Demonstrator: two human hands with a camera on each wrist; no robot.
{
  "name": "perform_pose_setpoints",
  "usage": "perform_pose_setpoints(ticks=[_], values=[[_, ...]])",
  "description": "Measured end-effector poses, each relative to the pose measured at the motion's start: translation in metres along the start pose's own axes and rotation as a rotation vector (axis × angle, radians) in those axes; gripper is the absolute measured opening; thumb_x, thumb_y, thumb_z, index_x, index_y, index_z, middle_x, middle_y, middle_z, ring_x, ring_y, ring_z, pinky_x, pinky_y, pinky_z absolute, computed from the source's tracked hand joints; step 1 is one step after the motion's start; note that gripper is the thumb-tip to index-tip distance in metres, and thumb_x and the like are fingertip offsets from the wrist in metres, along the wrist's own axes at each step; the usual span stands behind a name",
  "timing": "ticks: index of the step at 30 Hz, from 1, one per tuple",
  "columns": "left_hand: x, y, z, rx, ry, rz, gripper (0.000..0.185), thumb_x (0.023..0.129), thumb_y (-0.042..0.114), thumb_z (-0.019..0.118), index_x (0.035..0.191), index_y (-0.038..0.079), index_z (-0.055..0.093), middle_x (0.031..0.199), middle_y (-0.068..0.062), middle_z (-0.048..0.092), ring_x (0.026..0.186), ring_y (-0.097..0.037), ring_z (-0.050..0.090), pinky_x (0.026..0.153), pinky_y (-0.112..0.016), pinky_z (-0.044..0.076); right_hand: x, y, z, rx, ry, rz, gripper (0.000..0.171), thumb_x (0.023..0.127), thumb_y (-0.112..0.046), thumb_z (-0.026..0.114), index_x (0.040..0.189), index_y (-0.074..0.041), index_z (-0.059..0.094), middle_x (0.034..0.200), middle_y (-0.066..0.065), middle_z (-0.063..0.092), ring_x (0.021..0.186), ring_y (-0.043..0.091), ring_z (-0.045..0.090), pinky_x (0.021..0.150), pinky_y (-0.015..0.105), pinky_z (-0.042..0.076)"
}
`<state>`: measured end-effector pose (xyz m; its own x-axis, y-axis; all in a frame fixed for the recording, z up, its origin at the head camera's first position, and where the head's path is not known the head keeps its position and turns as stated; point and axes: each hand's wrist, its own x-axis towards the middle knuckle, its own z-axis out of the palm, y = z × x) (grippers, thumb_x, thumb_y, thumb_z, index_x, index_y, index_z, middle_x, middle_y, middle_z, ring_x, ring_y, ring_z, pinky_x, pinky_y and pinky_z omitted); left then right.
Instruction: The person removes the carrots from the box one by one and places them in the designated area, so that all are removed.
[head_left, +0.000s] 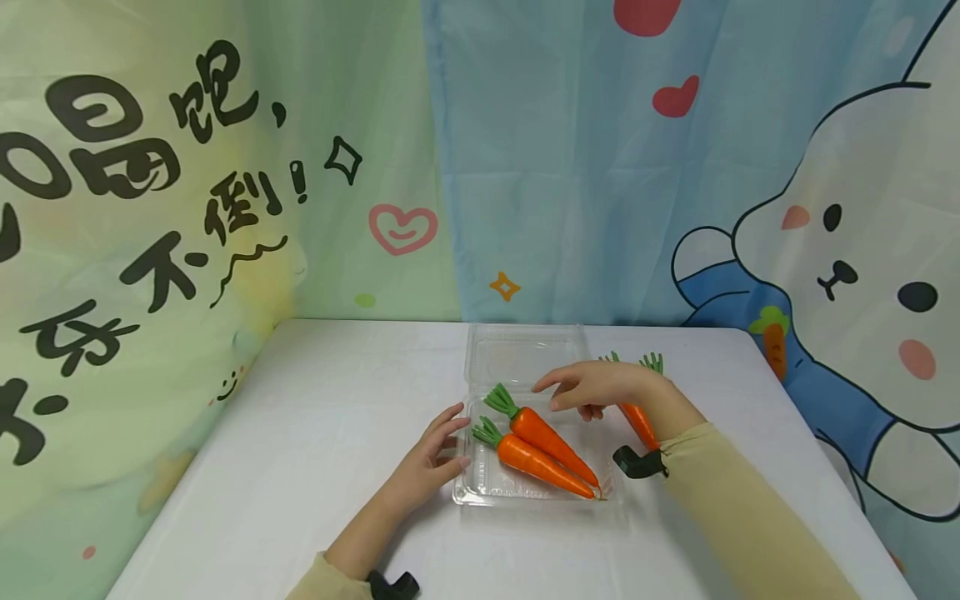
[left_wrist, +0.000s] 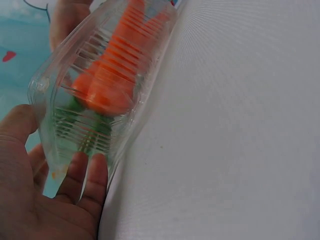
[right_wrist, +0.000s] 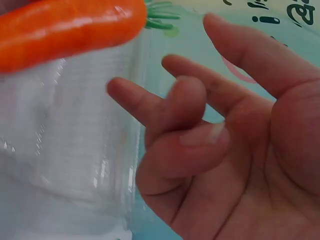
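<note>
A clear plastic clamshell box (head_left: 483, 492) stands opened, its lid (head_left: 525, 354) folded back on the far side. Two orange carrots (head_left: 551, 437) with green tops lie diagonally in its base. My left hand (head_left: 429, 467) is at the box's left side; the left wrist view shows fingertips (left_wrist: 97, 165) against the ribbed wall and the thumb near the rim. Above the box's right part hovers my right hand (head_left: 600, 386), holding nothing. Its index finger and thumb are extended and other fingers loosely bent in the right wrist view, with a carrot (right_wrist: 75, 27) beyond them.
Right of the box, more carrots (head_left: 640, 427) lie on the white table (head_left: 360, 400), partly hidden behind the right hand and wrist. A printed curtain (head_left: 525, 167) hangs along the table's far edge. Black straps (head_left: 637, 461) sit at both wrists.
</note>
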<state>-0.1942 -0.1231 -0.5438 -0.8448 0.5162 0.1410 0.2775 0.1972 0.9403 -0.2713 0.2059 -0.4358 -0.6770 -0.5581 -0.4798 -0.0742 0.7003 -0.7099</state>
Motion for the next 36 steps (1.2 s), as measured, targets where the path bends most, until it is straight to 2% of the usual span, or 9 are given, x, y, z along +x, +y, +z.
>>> perform_pose_setpoints(ticks=[3, 5, 11, 16, 24, 33, 36], values=[[0.0, 0.005, 0.0, -0.005, -0.007, -0.01, 0.059, 0.095, 0.006, 0.063, 0.147, -0.002, 0.038, 0.165, -0.014, 0.014, 0.125, -0.045, 0.052, 0.1, -0.042, 0.049, 0.005, -0.001, 0.007, 0.019, -0.041, 0.006, 0.048, 0.094, -0.032, 0.066, 0.14, -0.026, 0.054, 0.105, 0.007, 0.068, 0.058, 0.018, 0.047, 0.057, 0.028, 0.042], [0.001, -0.001, 0.0, -0.002, -0.01, -0.011, 0.059, 0.095, 0.006, 0.063, 0.148, -0.002, 0.037, 0.165, -0.014, 0.014, 0.125, -0.045, 0.052, 0.1, -0.042, 0.049, 0.008, -0.002, 0.01, 0.022, -0.065, 0.004, 0.052, 0.094, -0.032, 0.066, 0.143, -0.025, 0.051, 0.114, 0.004, 0.069, 0.057, 0.018, 0.046, 0.057, 0.028, 0.042], [0.002, -0.016, 0.0, 0.006, -0.001, 0.006, 0.059, 0.095, 0.007, 0.064, 0.148, 0.004, 0.039, 0.165, -0.01, 0.015, 0.124, -0.04, 0.055, 0.099, -0.039, 0.049, 0.018, 0.0, 0.018, 0.027, -0.087, 0.014, 0.051, 0.093, -0.034, 0.067, 0.142, -0.03, 0.052, 0.106, 0.003, 0.069, 0.055, 0.017, 0.045, 0.056, 0.028, 0.041], [0.002, -0.016, -0.001, -0.01, -0.008, 0.012, 0.059, 0.095, 0.014, 0.065, 0.148, 0.008, 0.041, 0.165, -0.005, 0.016, 0.124, -0.035, 0.055, 0.099, -0.036, 0.049, 0.025, 0.003, 0.024, 0.061, -0.098, 0.027, 0.052, 0.092, -0.031, 0.068, 0.142, -0.028, 0.052, 0.099, 0.004, 0.068, 0.056, 0.017, 0.046, 0.056, 0.027, 0.042], [0.002, -0.016, -0.002, -0.016, -0.007, 0.016, 0.059, 0.095, 0.014, 0.066, 0.148, 0.007, 0.04, 0.165, -0.005, 0.016, 0.123, -0.036, 0.055, 0.098, -0.033, 0.049, 0.033, 0.006, 0.03, 0.075, -0.085, 0.029, 0.056, 0.09, -0.021, 0.071, 0.142, -0.027, 0.051, 0.087, 0.006, 0.066, 0.056, 0.017, 0.046, 0.056, 0.027, 0.042], [0.003, -0.019, -0.002, -0.007, -0.006, 0.018, 0.059, 0.095, 0.014, 0.065, 0.148, 0.008, 0.04, 0.165, -0.004, 0.016, 0.124, -0.036, 0.055, 0.099, -0.034, 0.049, 0.034, 0.007, 0.03, 0.031, -0.045, -0.015, 0.055, 0.09, -0.019, 0.072, 0.141, -0.026, 0.052, 0.098, 0.005, 0.069, 0.057, 0.018, 0.051, 0.059, 0.032, 0.048], [0.002, -0.017, -0.002, -0.012, -0.008, 0.014, 0.059, 0.095, 0.015, 0.066, 0.148, 0.008, 0.04, 0.166, -0.003, 0.016, 0.124, -0.035, 0.055, 0.099, -0.034, 0.049, 0.033, 0.006, 0.028, 0.028, -0.025, -0.038, 0.055, 0.09, -0.019, 0.071, 0.141, -0.025, 0.052, 0.097, 0.007, 0.068, 0.058, 0.018, 0.052, 0.06, 0.033, 0.049]])
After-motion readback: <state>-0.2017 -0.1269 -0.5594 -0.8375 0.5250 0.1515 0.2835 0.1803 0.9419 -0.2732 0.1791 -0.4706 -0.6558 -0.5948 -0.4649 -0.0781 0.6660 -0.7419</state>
